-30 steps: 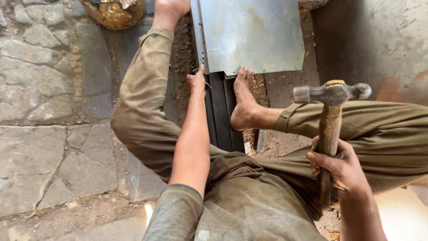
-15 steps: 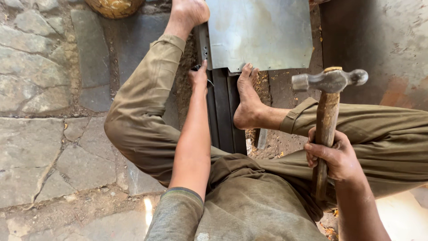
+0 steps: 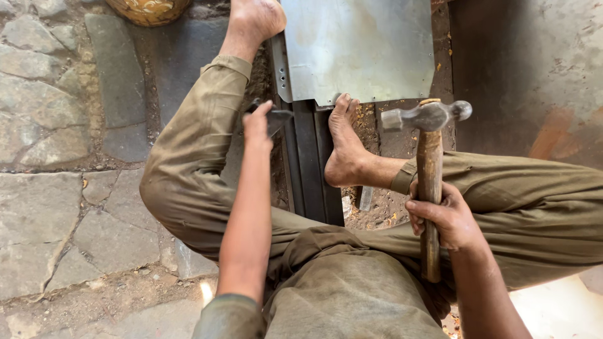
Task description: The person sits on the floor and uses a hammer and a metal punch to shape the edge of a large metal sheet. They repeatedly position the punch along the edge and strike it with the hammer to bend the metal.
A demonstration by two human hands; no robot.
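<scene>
Wooden handle, worn and brownish, clenched in the right hand [image 3: 447, 216] about halfway down the shaft. That's a ball-peen hammer [image 3: 428, 169] held upright, its dull grey steel head level with the toes of the right foot [image 3: 347, 147]: one flat face, one rounded knob.

Left hand [image 3: 258, 123] is reaching forward and pinching a small dark pointed metal piece [image 3: 276, 118], which looks like a chisel or punch. Only its tip shows past the fingers, so I can't tell what it really is. It sits just at the left edge of a long black steel bar [image 3: 311, 160] that runs along the ground between the legs.

A flat sheet of shiny grey metal [image 3: 358, 47] lies across the far end of the bar, lightly scuffed, with a folded lip down its left side and a small notch at the near corner. The right foot rests on the bar with its toes touching the sheet's near edge; the left foot [image 3: 254, 19] is planted by the sheet's left side, cut off at the top.

Both legs are in baggy olive trousers [image 3: 188, 163]. The ground is rough flat stones [image 3: 56, 207] on the left, with rusty grit and dirt around the bar. A yellowish woven basket [image 3: 147, 7] is mostly cropped out at the top. On the right there's a big dark stained slab [image 3: 534, 69]; hard to say what it is.
</scene>
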